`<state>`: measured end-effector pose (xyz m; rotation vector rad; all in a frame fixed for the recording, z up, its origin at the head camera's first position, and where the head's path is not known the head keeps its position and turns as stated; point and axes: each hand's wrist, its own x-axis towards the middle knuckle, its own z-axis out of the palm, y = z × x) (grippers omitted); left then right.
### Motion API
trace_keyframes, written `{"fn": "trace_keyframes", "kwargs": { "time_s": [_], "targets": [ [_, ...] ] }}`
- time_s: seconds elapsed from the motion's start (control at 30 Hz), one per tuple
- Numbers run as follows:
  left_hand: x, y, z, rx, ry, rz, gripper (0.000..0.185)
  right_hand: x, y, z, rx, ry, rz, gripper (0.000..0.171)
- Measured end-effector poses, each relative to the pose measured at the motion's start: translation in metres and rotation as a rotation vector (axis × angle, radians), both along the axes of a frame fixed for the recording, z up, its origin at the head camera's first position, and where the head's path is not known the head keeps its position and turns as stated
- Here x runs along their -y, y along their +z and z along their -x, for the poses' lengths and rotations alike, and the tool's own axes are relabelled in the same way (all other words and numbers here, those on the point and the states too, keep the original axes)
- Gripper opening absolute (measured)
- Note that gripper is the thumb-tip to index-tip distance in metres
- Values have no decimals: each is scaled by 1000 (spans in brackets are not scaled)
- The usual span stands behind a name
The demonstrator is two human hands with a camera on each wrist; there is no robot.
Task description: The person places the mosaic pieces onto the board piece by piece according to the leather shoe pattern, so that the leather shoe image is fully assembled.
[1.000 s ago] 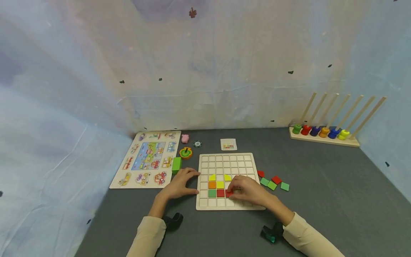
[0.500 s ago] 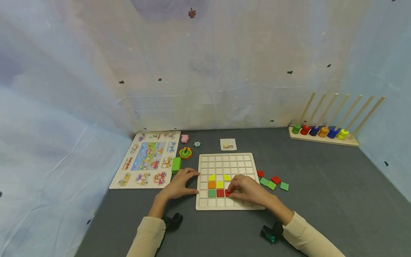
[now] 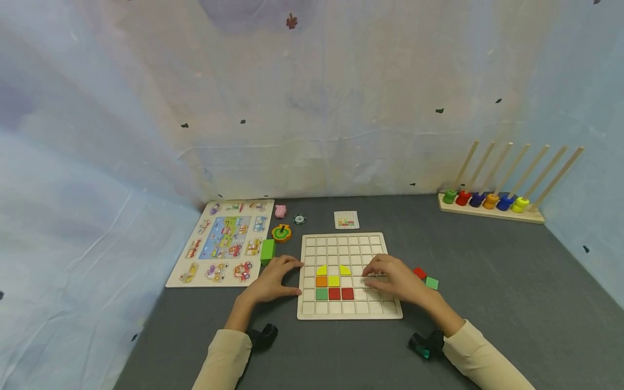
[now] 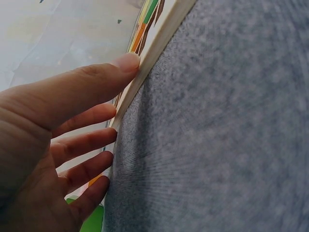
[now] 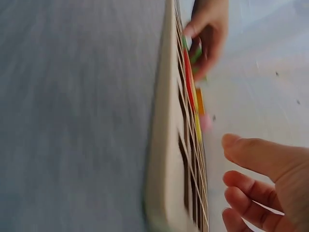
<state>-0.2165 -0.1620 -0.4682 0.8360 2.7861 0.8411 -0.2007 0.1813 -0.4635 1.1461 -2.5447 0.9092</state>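
Note:
A wooden grid board point(image 3: 343, 249) lies in front of the person. Set in its cells are a green tile point(image 3: 322, 293), two red tiles point(image 3: 348, 293) side by side, an orange tile point(image 3: 322, 281) and several yellow pieces point(image 3: 333, 280). The left hand point(image 3: 273, 279) touches the board's left edge with thumb and fingertips, fingers fairly straight, as the left wrist view also shows. Over the board's right part hovers the right hand point(image 3: 395, 277), fingers loosely bent, thumb apart; in the right wrist view nothing sits between thumb and fingers point(image 5: 246, 186).
Right of the board lie a red tile point(image 3: 419, 273) and a green tile point(image 3: 431, 283); the right hand hides others. A pattern card point(image 3: 346, 220) lies behind the board. Leftward are a picture puzzle point(image 3: 187, 254), a green block point(image 3: 267, 251) and small toys. A peg stand point(image 3: 492, 210) stands far right.
The right hand has let go of the red tile, which stays in its cell, and has moved right and slightly away from the person. The left hand has stayed at the board's edge.

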Motion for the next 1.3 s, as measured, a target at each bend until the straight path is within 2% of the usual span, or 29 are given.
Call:
{"fn": "trace_keyframes", "kwargs": {
  "time_s": [0.13, 0.27, 0.5, 0.67, 0.9, 1.03, 1.17, 1.3],
  "targets": [
    [1, 0, 0, 6, -2, 0, 63, -23, 2, -1, 7, -101, -27, 22],
    [2, -2, 0, -3, -2, 4, 64, -43, 2, -2, 65, -182, -59, 30],
    [4, -3, 0, 9, 9, 6, 63, -65, 2, -8, 160, -265, -152, 36],
    [3, -1, 0, 0, -4, -4, 64, -76, 3, -10, 197, -306, -204, 31],
    [2, 1, 1, 3, -14, -4, 63, -81, 9, -9, 204, -291, -223, 21],
    [2, 0, 1, 3, -20, -4, 64, -79, 12, -9, 189, -272, -189, 19],
    [1, -1, 2, 1, -14, 1, 63, -63, 12, -9, 163, -173, -124, 20],
    [1, -1, 2, 0, -6, 6, 63, -39, 9, -10, 134, -53, -102, 24]
  ]
}}
